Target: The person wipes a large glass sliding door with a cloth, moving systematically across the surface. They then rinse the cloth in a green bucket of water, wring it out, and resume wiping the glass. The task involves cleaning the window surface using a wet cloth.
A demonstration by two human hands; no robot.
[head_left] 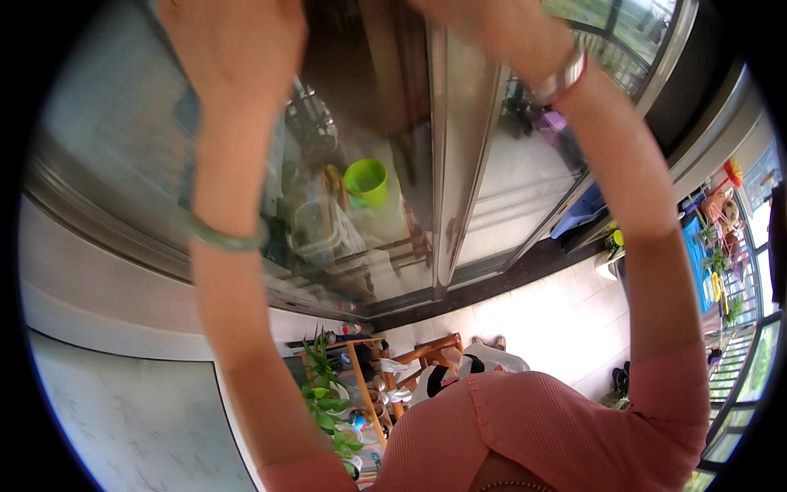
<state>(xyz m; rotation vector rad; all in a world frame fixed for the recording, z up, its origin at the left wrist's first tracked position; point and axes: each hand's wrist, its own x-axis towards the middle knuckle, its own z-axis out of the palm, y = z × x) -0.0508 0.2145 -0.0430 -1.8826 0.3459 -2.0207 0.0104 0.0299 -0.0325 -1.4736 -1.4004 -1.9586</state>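
Both my arms reach up in front of a glass window (361,254) with a metal frame (445,164). My left hand (238,45) is at the top edge before the left part of the glass, its back toward me and its fingers cut off or blurred. A pale green bangle (227,235) circles that forearm. My right hand (500,33) is higher, near the top of the frame's upright, its fingers also out of view. It has a silvery band (564,78) and a red cord at the wrist. Whether either hand touches the glass or holds anything is hidden.
A bright green bucket (366,182) shows in the glass. Below stand potted plants (326,402) beside a wooden rack (366,389). Pale floor tiles (557,316) lie behind me. At right are a balcony railing (725,385), a blue tray (698,254) and hanging items.
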